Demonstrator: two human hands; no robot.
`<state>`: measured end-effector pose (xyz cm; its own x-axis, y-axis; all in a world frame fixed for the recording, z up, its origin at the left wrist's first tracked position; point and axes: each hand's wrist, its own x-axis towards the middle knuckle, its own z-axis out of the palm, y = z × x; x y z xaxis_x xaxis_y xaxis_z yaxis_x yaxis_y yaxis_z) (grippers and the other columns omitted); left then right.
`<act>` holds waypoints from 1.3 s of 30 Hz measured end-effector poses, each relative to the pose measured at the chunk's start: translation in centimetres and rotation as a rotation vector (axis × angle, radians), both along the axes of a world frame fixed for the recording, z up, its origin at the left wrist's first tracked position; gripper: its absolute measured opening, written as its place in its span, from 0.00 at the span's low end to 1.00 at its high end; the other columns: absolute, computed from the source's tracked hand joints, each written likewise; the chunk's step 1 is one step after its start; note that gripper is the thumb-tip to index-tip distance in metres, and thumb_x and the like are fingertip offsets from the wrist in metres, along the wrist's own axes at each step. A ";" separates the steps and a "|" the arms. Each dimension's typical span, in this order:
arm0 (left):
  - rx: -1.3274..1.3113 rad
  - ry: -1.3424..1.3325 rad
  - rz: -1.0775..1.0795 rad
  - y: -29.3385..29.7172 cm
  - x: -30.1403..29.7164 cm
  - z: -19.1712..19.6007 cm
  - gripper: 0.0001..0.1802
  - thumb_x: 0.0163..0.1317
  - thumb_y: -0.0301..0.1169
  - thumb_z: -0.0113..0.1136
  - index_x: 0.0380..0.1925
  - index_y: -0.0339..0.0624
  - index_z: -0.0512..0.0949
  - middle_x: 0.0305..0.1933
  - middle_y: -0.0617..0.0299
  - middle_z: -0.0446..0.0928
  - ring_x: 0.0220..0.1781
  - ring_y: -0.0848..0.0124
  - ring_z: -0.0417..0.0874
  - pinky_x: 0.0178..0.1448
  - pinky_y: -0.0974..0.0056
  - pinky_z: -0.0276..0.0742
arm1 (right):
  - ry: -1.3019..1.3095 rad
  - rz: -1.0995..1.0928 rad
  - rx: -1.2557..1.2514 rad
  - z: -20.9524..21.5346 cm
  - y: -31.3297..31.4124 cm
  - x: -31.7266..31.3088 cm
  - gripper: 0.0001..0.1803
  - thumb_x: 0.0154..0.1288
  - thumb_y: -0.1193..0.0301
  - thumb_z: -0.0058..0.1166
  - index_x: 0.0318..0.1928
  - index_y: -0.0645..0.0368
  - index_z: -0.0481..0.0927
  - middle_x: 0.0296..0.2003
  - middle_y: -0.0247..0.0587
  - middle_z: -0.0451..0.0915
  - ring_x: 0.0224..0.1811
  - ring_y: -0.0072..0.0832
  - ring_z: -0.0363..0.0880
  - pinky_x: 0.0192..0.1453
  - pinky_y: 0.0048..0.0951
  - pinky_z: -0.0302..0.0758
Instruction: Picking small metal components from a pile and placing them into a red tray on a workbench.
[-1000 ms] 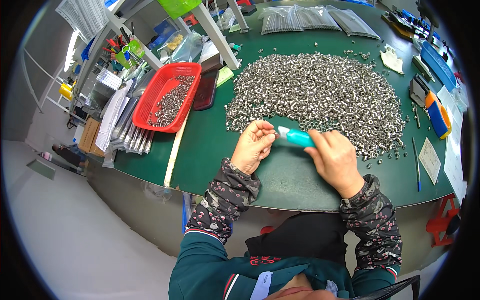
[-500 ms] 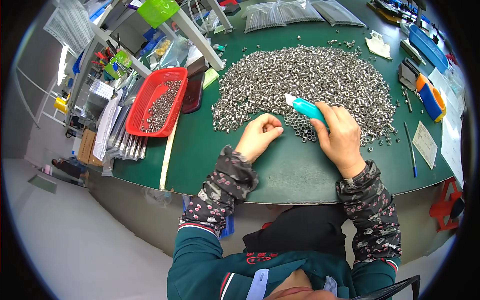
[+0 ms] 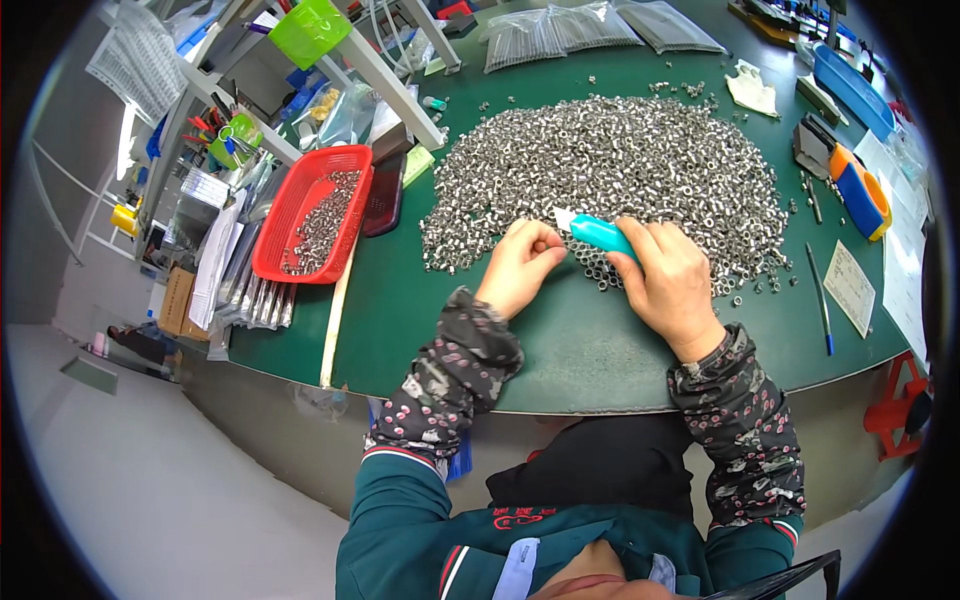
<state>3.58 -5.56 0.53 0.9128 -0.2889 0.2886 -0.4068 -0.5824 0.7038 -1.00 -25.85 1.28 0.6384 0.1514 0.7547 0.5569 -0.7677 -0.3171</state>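
My right hand (image 3: 668, 275) is wrapped round the turquoise handle of a utility knife (image 3: 602, 235), whose short pale blade points left. Just left of the blade tip, my left hand (image 3: 520, 265) has its thumb and fingers curled together in a pinch. Whatever sits between those fingertips, if anything, is too small to make out. Behind both hands spreads a wide heap of small metal rings (image 3: 610, 150). A patch of rings standing on end lies under the knife, partly hidden by my right hand.
A red plastic basket (image 3: 275, 215) with some metal pieces stands at the left, beside a dark phone-like object (image 3: 384, 195). Plastic bags of thin tubes (image 3: 560, 35) lie at the back. On the right are a pen (image 3: 820, 300), a paper card (image 3: 848, 290) and an orange-and-blue tool (image 3: 862, 195).
My right hand has moved a little left with the knife, bringing its blade close to my left fingertips. My left hand stays nearly in place, still pinched.
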 end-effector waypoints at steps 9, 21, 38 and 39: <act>-1.143 0.769 -0.131 5.5 -2.4 -0.6 0.05 0.65 0.25 0.55 0.40 0.42 0.71 0.44 0.58 0.75 0.30 0.81 0.70 0.27 0.77 0.66 | 0.023 0.096 -0.113 -0.3 0.6 -0.3 0.17 0.52 0.68 0.62 0.43 0.59 0.77 0.24 0.38 0.71 0.28 0.35 0.72 0.31 0.35 0.70; -1.205 0.738 -0.184 5.7 -2.5 -2.0 0.08 0.68 0.32 0.54 0.41 0.39 0.74 0.32 0.65 0.73 0.22 0.84 0.66 0.20 0.79 0.59 | 0.096 0.202 -0.155 -0.2 2.2 -0.6 0.17 0.52 0.68 0.63 0.43 0.58 0.77 0.25 0.38 0.72 0.28 0.35 0.73 0.32 0.35 0.72; -1.186 0.737 -0.178 5.5 -2.7 -2.0 0.08 0.70 0.33 0.52 0.40 0.39 0.72 0.30 0.65 0.72 0.20 0.84 0.64 0.17 0.79 0.57 | 0.047 0.153 -0.116 -0.3 2.4 -0.8 0.18 0.53 0.67 0.62 0.44 0.59 0.77 0.24 0.37 0.71 0.28 0.34 0.73 0.30 0.35 0.71; -1.185 0.739 -0.178 5.3 -2.8 -1.8 0.08 0.70 0.33 0.52 0.40 0.39 0.72 0.30 0.65 0.72 0.20 0.84 0.64 0.17 0.79 0.57 | 0.058 0.154 -0.130 -0.2 2.3 -0.9 0.18 0.53 0.67 0.62 0.44 0.59 0.77 0.24 0.37 0.71 0.28 0.34 0.73 0.30 0.35 0.71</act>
